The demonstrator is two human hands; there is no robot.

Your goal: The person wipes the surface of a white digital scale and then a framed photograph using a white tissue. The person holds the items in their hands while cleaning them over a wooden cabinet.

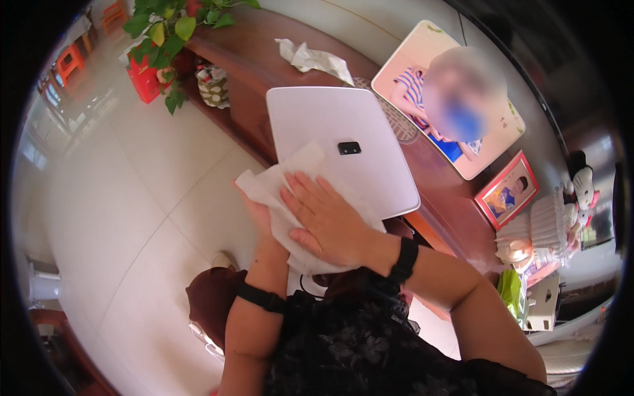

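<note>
A pale, flat panel (pixel 307 116) with rounded corners lies tilted before me, a small black rectangular fitting (pixel 349 148) near its middle. Over its near left part spreads a white cloth or paper wipe (pixel 262 185), creased and hanging past the panel's edge. My right hand (pixel 327 218) presses on the wipe from above with its fingers stretched out. At the left edge of the wipe is my left hand (pixel 257 213), its palm and most fingers covered. Whether it grips the panel or only the wipe is hidden.
A dark red wooden cabinet (pixel 436 198) runs behind the panel. On it are a crumpled white cloth (pixel 314 59), a large photo board (pixel 411 54), a red-framed photo (pixel 510 190) and plush toys (pixel 584 185). A leafy plant (pixel 171 29) hangs at upper left above the tiled floor (pixel 133 222).
</note>
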